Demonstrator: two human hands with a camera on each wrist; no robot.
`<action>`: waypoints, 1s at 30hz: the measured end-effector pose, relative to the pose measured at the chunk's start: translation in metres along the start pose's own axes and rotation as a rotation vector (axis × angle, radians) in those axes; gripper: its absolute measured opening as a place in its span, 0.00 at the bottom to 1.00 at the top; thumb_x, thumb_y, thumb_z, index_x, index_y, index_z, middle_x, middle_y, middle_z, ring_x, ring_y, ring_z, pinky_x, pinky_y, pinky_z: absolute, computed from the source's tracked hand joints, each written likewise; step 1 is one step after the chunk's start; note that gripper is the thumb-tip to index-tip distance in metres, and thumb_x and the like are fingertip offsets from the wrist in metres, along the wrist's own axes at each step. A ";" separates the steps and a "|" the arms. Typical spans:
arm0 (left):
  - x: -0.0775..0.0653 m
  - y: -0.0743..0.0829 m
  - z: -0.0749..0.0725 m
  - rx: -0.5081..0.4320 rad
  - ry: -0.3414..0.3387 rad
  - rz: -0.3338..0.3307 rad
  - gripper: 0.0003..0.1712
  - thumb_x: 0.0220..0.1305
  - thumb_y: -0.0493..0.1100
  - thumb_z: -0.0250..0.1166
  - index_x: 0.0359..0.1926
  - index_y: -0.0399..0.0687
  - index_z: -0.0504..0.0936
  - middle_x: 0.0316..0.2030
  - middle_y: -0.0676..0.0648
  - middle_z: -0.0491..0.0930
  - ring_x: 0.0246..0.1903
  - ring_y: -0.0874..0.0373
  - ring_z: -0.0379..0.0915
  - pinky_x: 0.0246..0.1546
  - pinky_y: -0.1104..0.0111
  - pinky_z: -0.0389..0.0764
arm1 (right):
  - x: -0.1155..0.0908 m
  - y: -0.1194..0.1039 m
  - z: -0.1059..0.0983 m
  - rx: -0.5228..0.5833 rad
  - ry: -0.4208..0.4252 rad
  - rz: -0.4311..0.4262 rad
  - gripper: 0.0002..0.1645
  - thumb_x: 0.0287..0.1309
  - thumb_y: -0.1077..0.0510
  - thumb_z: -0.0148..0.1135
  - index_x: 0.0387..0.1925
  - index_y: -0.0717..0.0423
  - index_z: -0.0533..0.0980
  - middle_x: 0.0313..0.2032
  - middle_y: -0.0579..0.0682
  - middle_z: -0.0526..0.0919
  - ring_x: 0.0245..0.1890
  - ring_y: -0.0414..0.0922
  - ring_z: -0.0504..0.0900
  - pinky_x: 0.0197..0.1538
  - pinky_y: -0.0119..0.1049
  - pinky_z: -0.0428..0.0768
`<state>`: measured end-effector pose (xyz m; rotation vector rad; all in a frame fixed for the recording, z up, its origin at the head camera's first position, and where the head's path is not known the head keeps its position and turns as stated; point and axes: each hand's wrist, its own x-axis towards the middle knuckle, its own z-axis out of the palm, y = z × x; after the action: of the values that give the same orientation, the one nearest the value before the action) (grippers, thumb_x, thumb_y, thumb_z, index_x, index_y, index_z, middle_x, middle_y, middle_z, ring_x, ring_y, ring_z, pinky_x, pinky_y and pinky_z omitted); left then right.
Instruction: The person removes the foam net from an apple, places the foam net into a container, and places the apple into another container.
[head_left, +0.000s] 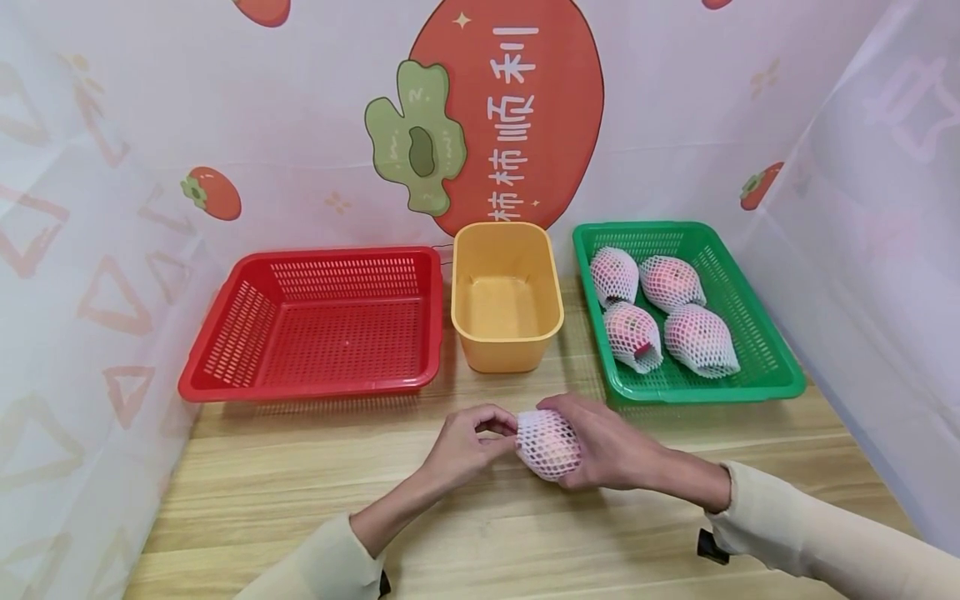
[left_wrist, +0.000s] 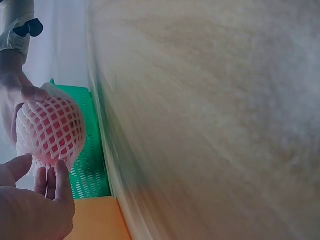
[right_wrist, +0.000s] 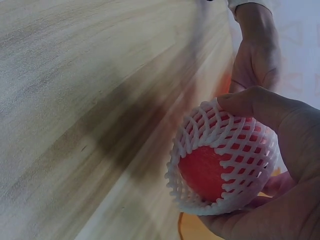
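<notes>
Right hand (head_left: pixel 611 446) wraps netted fruit (head_left: pixel 548 442); left hand (head_left: pixel 467 442) pinches net edge. Green basket (head_left: pixel 757 367): four netted fruits. Red basket (head_left: pixel 225 383), yellow tub (head_left: pixel 506 346): nothing inside. None unwrapped.

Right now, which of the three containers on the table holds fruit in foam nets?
The green basket, the rightmost one, holds four netted fruits. The red basket on the left and the yellow tub in the middle hold nothing.
</notes>
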<state>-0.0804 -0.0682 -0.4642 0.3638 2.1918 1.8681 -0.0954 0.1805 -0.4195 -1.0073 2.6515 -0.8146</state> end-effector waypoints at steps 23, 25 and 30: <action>-0.002 -0.011 0.001 0.018 -0.109 -0.024 0.34 0.55 0.30 0.78 0.64 0.29 0.79 0.59 0.32 0.82 0.55 0.41 0.84 0.54 0.61 0.87 | 0.003 0.001 0.020 -0.013 0.008 0.007 0.58 0.30 0.56 0.90 0.67 0.58 0.72 0.57 0.52 0.83 0.55 0.50 0.83 0.57 0.52 0.85; -0.002 -0.011 0.002 0.026 -0.114 -0.029 0.35 0.54 0.29 0.78 0.64 0.28 0.79 0.59 0.32 0.82 0.55 0.40 0.84 0.53 0.60 0.87 | 0.003 0.002 0.022 -0.014 0.015 0.001 0.57 0.30 0.56 0.90 0.67 0.58 0.72 0.56 0.52 0.83 0.54 0.49 0.83 0.56 0.51 0.85; -0.002 -0.013 0.002 0.089 -0.124 -0.010 0.38 0.51 0.30 0.79 0.65 0.28 0.78 0.58 0.34 0.83 0.55 0.43 0.84 0.55 0.58 0.87 | 0.005 0.001 0.027 -0.012 0.032 -0.017 0.57 0.31 0.54 0.91 0.66 0.60 0.72 0.55 0.52 0.83 0.53 0.49 0.83 0.56 0.50 0.85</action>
<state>-0.0783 -0.0691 -0.4776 0.4716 2.1941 1.6982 -0.0902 0.1665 -0.4420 -1.0300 2.6814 -0.8255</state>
